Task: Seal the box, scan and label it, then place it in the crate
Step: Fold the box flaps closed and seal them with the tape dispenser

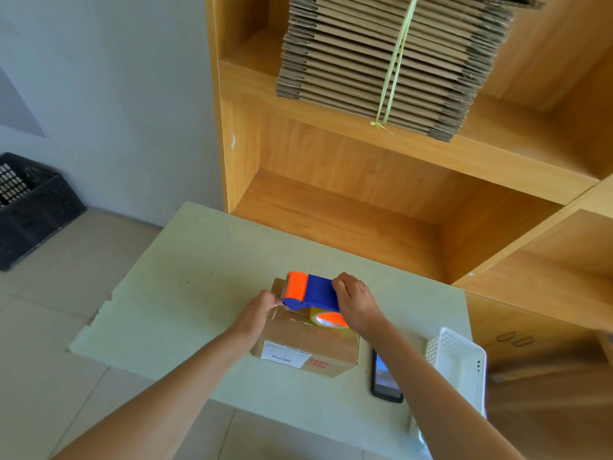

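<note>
Right hand [356,302] curls round the blue-and-orange plastic tape dispenser [310,293], set on top of the small brown cardboard box [308,343] mid-bench. Left hand [257,312] pinches at the box's top left edge. Pale matte bench [185,293]; slatted black plastic crate [31,207] sits on the floor.

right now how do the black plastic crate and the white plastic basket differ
The black plastic crate stands on the tiled floor by the wall, far to the left of the hands; the white plastic basket sits on the pale green table, close to the right forearm. The crate looks larger and dark; the basket is smaller and pale. Both have perforated, lattice-like walls and open tops.
</note>
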A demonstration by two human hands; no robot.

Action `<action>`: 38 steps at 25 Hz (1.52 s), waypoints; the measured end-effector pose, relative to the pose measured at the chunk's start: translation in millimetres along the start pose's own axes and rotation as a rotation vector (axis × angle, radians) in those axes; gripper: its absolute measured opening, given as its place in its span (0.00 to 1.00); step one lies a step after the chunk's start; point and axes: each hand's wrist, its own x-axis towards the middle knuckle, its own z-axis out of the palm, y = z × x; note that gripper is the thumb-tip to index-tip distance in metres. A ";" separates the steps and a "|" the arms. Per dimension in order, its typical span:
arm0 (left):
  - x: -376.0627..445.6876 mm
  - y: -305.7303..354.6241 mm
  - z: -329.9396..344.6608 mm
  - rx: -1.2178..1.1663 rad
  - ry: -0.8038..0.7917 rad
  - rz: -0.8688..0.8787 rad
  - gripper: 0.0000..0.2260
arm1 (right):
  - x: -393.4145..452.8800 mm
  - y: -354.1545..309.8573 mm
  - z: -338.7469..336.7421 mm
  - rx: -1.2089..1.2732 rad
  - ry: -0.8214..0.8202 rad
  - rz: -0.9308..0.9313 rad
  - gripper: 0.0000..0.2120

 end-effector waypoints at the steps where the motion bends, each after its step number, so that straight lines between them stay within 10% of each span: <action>1: 0.5 2.0 -2.3 -0.052 -0.024 -0.030 0.18 | 0.0 0.1 1.6 -0.007 0.010 -0.006 0.12; 10: -5.6 7.3 -3.7 0.029 0.002 0.060 0.07 | -4.7 3.5 3.8 0.013 0.051 -0.052 0.15; 38: 17.4 -11.9 -2.9 0.382 0.304 0.245 0.14 | -8.5 50.2 -29.6 -0.015 -0.054 -0.021 0.26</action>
